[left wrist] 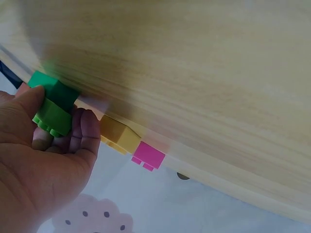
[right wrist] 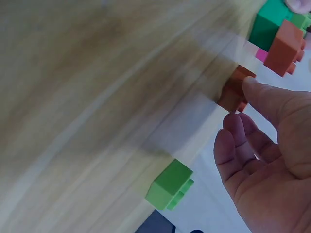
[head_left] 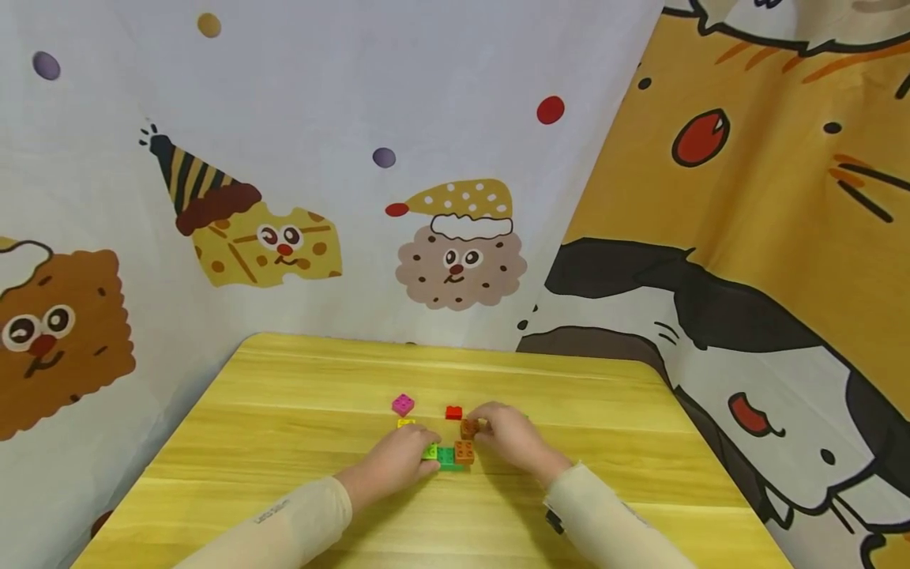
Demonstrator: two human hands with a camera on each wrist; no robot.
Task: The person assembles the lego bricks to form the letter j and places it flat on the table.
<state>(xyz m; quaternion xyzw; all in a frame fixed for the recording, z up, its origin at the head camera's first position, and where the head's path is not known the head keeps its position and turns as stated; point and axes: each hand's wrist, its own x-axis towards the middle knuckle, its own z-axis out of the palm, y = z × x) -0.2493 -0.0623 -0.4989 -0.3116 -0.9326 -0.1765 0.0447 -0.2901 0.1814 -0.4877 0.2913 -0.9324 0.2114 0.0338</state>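
My left hand [head_left: 400, 460] pinches a lime green brick [left wrist: 53, 118] between thumb and fingers. Beside it are a green brick [head_left: 445, 456] and an orange brick [head_left: 464, 452], with a green block [head_left: 451, 467] showing beneath them. Just behind this group, my right hand [head_left: 517, 436] holds a second orange brick [right wrist: 236, 90] by its side, the thumb overlapping it and the fingertips right at its lower edge. Partly hidden behind my left hand is a yellow brick [left wrist: 118, 134].
A pink brick [head_left: 403, 405] and a red brick [head_left: 453, 412] lie farther back on the wooden table [head_left: 320, 371]. Another light green brick [right wrist: 170, 184], mostly hidden by my right hand in the head view, stands off to the right. A printed cloth [head_left: 320, 118] hangs behind the table.
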